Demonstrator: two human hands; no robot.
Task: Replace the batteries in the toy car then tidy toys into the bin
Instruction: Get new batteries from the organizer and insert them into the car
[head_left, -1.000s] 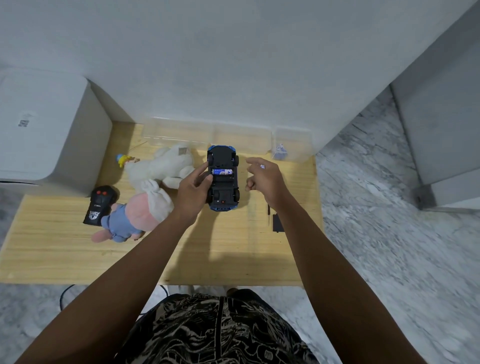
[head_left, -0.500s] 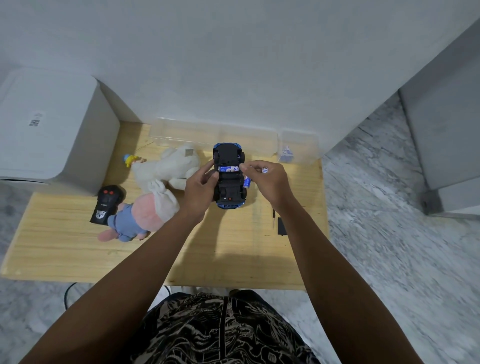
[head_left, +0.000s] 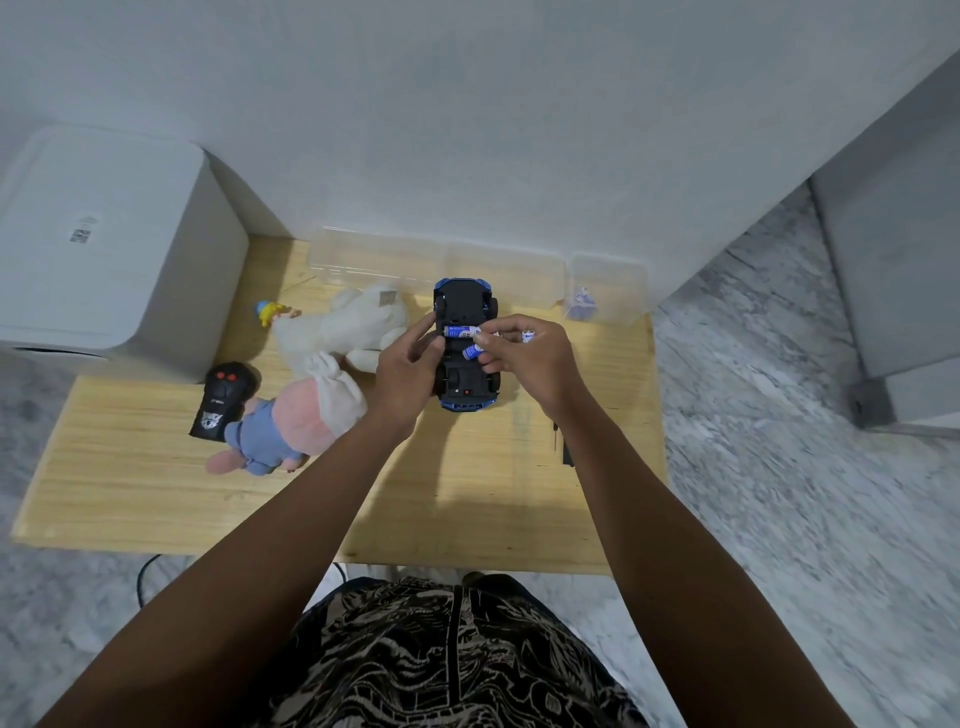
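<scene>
The blue toy car (head_left: 464, 299) lies upside down on the wooden table (head_left: 156, 483), its black underside up and the battery bay open. One blue-and-white battery (head_left: 460, 330) sits in the bay. My left hand (head_left: 408, 371) grips the car's left side. My right hand (head_left: 532, 364) pinches a second blue battery (head_left: 471, 352) at the bay and holds another battery end (head_left: 528, 335) between its fingers.
A white plush (head_left: 353, 327), a pink-and-blue plush (head_left: 291, 421), a black remote (head_left: 221, 397) and a small yellow figure (head_left: 267, 310) lie left of the car. Clear plastic bins (head_left: 436, 260) line the wall, one (head_left: 608, 291) with blue items. A screwdriver and black cover (head_left: 563, 447) lie at right.
My right hand came in from the right of the car to the battery bay, bringing a battery down over it. The left hand stayed on the car.
</scene>
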